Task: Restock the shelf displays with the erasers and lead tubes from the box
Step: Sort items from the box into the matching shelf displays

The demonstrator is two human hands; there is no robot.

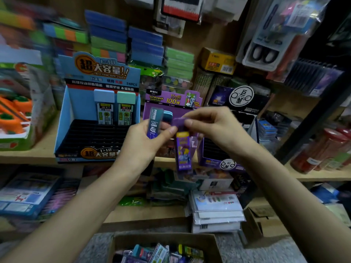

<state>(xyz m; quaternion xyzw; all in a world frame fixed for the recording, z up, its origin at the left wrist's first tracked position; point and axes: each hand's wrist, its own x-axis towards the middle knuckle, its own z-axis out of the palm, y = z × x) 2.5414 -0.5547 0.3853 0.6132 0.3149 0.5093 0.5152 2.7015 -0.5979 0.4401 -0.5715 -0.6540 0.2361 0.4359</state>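
Observation:
My left hand (144, 137) holds a small bunch of lead tubes, the front one dark blue with a teal cap (154, 123). My right hand (212, 126) pinches the purple cap of a purple lead tube (183, 150) that hangs down between both hands. Both hands are raised in front of the purple display (171, 100) on the middle shelf. To its left stands a blue display (91, 114) with two lead tubes (114, 109) upright at its back. The cardboard box (165, 247) on the floor below holds several mixed tubes and erasers.
A dark purple display (218, 156) sits at the right on the wooden shelf (34, 154). Sticky-note stacks (144, 46) rise behind. An orange toy box (17, 114) is at the left, red jars (321, 149) at the right. Card packs (216, 211) lie on the lower shelf.

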